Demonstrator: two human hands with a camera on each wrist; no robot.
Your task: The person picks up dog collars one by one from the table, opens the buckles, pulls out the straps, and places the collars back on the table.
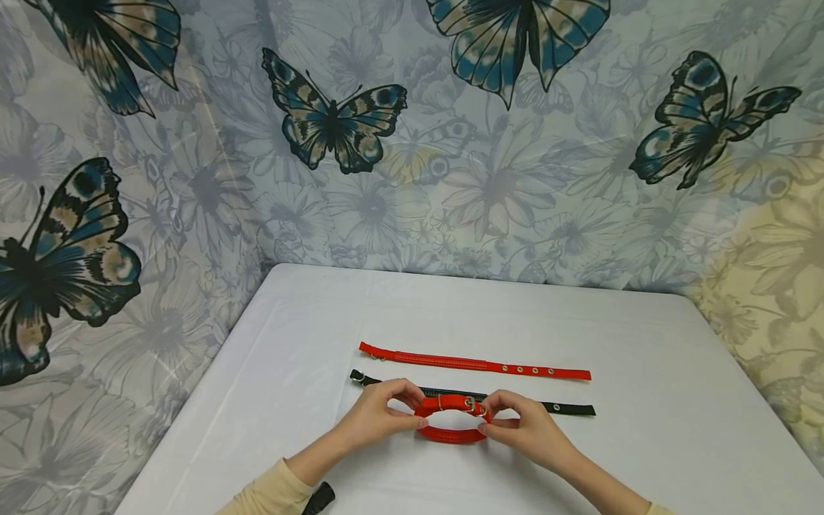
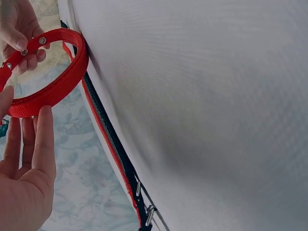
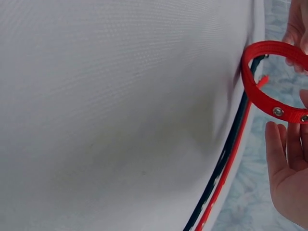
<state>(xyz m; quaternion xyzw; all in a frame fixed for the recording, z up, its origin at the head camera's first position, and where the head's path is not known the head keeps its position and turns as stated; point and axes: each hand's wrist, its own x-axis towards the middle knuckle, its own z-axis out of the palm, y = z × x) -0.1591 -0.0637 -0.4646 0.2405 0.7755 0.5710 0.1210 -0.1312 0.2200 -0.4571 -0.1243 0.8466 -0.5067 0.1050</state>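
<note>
A red collar (image 1: 450,435), fastened into a loop with its metal buckle on the far side, is held up between both hands. My left hand (image 1: 378,413) pinches the left side of the loop with thumb and fingers. On the opposite side, my right hand (image 1: 524,429) grips it close to the buckle. The left wrist view shows the padded band of the collar (image 2: 72,74) and metal eyelets near the other hand. Just behind the loop, a black collar (image 1: 575,409) lies stretched flat, partly hidden by the hands and the loop.
Farther back, a second red collar (image 1: 444,361) lies straight, its row of eyelets toward the right. All rest on a white-covered table (image 1: 309,307). Butterfly-patterned fabric (image 1: 502,207) hangs along the back and sides. A dark object (image 1: 320,497) shows beside the left sleeve.
</note>
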